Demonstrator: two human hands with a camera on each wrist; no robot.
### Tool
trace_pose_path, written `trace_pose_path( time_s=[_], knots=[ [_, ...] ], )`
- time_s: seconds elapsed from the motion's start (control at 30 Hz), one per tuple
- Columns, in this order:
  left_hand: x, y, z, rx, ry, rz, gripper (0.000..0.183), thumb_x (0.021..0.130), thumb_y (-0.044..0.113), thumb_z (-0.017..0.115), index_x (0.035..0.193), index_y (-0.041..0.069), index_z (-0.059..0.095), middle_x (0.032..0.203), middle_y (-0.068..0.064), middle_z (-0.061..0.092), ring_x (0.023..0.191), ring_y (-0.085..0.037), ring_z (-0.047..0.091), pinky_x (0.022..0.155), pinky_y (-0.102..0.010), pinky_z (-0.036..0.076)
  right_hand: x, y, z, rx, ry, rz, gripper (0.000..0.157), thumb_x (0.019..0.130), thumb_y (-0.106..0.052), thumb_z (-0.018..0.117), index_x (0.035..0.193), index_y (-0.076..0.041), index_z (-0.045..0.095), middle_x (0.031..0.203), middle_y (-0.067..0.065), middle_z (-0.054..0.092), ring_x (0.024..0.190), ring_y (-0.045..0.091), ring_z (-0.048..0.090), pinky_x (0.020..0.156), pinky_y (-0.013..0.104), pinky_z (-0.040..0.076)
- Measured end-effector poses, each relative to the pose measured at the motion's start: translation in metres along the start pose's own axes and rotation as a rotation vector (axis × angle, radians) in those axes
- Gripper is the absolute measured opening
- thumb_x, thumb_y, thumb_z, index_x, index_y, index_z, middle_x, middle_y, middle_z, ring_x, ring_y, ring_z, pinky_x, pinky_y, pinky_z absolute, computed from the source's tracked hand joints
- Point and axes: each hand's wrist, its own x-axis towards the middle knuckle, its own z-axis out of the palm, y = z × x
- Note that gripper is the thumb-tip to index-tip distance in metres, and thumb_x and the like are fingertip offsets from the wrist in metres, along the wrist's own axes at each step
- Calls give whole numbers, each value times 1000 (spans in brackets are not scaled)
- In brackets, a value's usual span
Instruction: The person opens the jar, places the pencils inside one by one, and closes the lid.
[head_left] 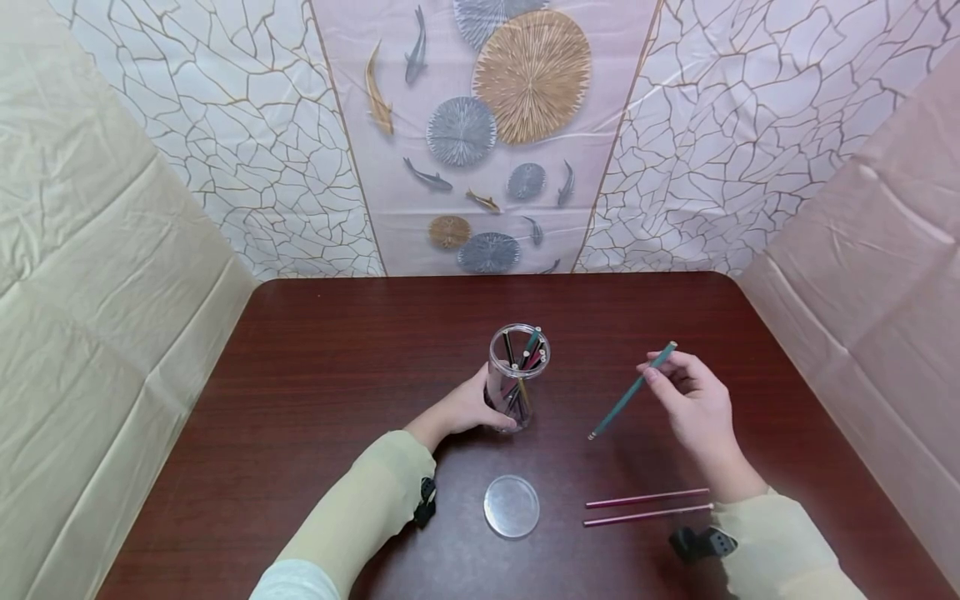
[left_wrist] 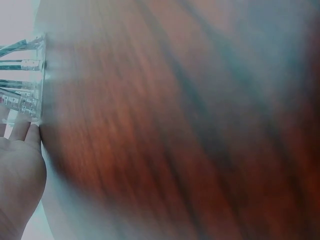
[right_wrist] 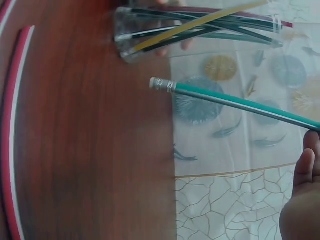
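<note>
My left hand (head_left: 471,406) grips a clear jar (head_left: 517,379) low on its side, thumb and fingers around it. The jar stands upright and uncovered, with several pencils leaning inside, dark, red, green and yellow ones among them. To its right, my right hand (head_left: 696,404) pinches a green pencil (head_left: 630,393) near its upper end. That pencil slants down toward the left, its eraser end lowest, as the right wrist view shows of the green pencil (right_wrist: 230,102). In the left wrist view, only part of my left hand (left_wrist: 20,175) shows beside the jar's base.
A round clear lid (head_left: 512,507) lies flat on the dark red-brown table (head_left: 360,358), nearer me than the jar. Two red pencils, an upper red pencil (head_left: 647,498) and a lower red pencil (head_left: 648,515), lie side by side near my right sleeve. Patterned cloth walls surround the table.
</note>
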Motion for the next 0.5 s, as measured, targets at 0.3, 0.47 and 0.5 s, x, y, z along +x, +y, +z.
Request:
trace_pose_path(
  time_s=[0.3,0.47,0.5],
  knots=[
    [4,-7,1,2,3,-3,90,66,17,84,139,20,33,127,-2,52,118,-13,45,100,-34,33,16,-22,4,665,198,-54,9,85,12,58,93,15,58,82,16,68,70,21,66,59,26,52],
    [-4,9,-2,-19,-3,4,87,67,13,83,138,13,34,129,-8,51,120,-18,45,100,-38,33,23,-35,8,763,208,-106,14,84,17,55,96,9,55,83,18,66,74,25,67,59,27,53],
    [-6,13,-3,-23,-6,3,86,67,12,82,138,12,34,129,-9,51,120,-20,45,100,-39,33,24,-37,8,770,208,-112,16,84,17,55,97,7,53,83,18,66,74,25,67,59,27,53]
  ],
)
